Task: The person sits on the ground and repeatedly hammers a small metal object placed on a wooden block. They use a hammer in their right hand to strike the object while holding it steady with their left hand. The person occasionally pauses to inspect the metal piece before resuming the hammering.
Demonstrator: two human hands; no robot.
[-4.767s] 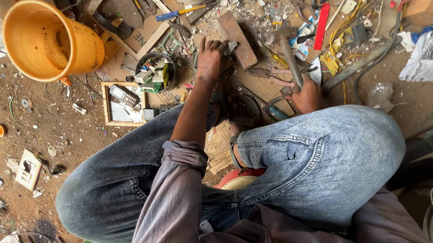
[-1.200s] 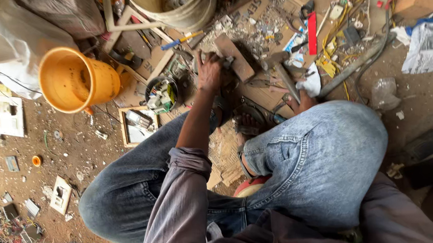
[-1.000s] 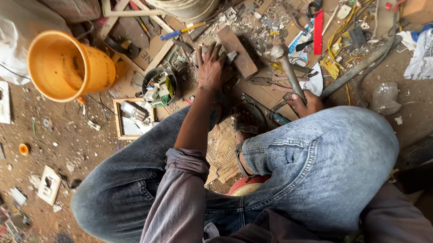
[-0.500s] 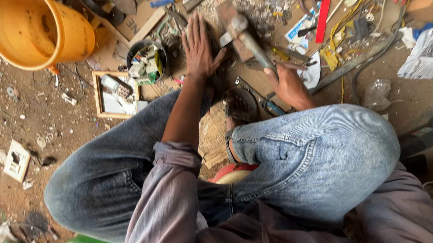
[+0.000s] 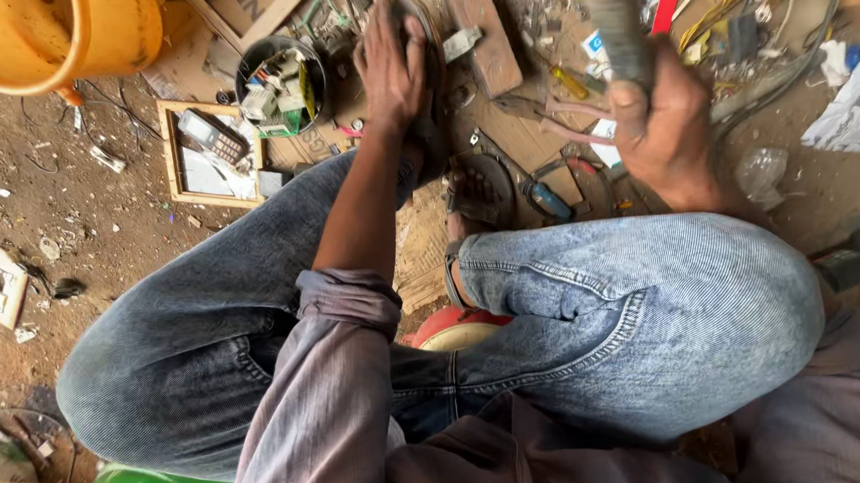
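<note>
I sit low with both knees in blue jeans spread over littered dirt ground. My left hand [image 5: 391,63] presses down on a dark round metal part [image 5: 431,92] that stands on edge beside a brown wooden block [image 5: 482,29]. My right hand [image 5: 667,123] is closed around the handle of a hammer [image 5: 616,21], lifted and blurred above the scrap pile. The hammer's head is mostly cut off by the top edge.
An orange bucket [image 5: 49,36] lies at top left. A wooden frame [image 5: 208,156] holds a small keypad device, next to a dark bowl [image 5: 276,77] of small parts. Blue-handled pliers [image 5: 547,200], crumpled paper [image 5: 859,106], cables and a red stool [image 5: 455,324] surround me.
My right hand has swung the hammer up and to the right, away from the round part. My left hand stays on the part. The camera has dipped closer.
</note>
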